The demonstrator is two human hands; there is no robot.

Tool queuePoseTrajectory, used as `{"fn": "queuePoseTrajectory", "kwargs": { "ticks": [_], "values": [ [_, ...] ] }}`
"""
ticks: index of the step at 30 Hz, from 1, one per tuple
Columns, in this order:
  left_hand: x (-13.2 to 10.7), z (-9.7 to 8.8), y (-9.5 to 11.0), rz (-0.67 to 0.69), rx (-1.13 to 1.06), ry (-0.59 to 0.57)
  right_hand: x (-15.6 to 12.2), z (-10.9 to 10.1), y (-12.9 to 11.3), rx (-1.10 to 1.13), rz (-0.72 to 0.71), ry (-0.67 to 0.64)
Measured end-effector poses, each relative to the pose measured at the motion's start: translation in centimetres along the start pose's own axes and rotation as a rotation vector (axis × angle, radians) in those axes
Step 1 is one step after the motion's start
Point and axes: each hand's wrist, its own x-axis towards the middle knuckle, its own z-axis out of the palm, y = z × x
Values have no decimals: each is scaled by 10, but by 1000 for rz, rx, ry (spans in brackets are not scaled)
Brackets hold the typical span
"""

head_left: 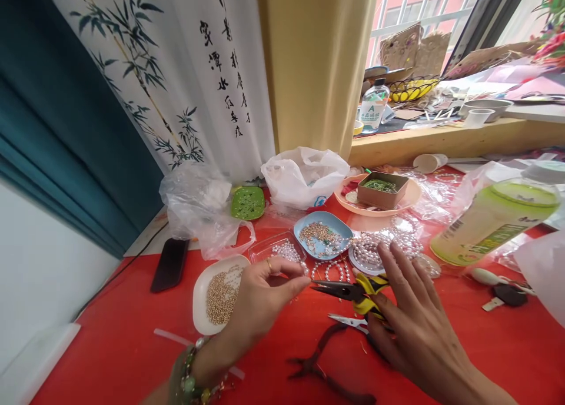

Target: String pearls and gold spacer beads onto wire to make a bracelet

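Note:
My left hand [269,296] has its thumb and forefinger pinched together. Whatever lies between them is too small to make out. Yellow-and-black needle-nose pliers [342,289] are in my right hand [415,316], their jaw tips just right of the left thumb tip. Its thumb is bent around the handles and the other fingers are stretched out. Silver scissors [353,321] poke out below the pliers, partly under that hand; I cannot tell whether it touches them. A white dish of gold beads [203,302] stands behind my left wrist. Pearl strands [333,271] lie just beyond the pliers.
Dark pliers [315,364] lie near the front of the red table [119,346]. Farther back are a blue dish [304,216], a clear tray of pearls [289,252], a green dish [248,203] and plastic bags [304,175]. A phone [170,265] lies left, a green bottle [489,222] right.

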Motion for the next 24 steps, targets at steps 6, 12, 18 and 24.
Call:
{"fn": "queuePoseTrajectory", "kwargs": {
  "ticks": [6, 12, 18, 24],
  "values": [
    [-1, 1, -5, 111, 42, 1, 7, 1, -7, -121, -3, 24],
    [0, 0, -6, 40, -10, -15, 4, -1, -2, -181, -30, 31],
    [0, 1, -6, 53, 12, -16, 2, 1, -2, -208, -45, 45],
    [-3, 4, -7, 41, 20, -29, 8, 1, -8, -200, -51, 38]
  ]
}}
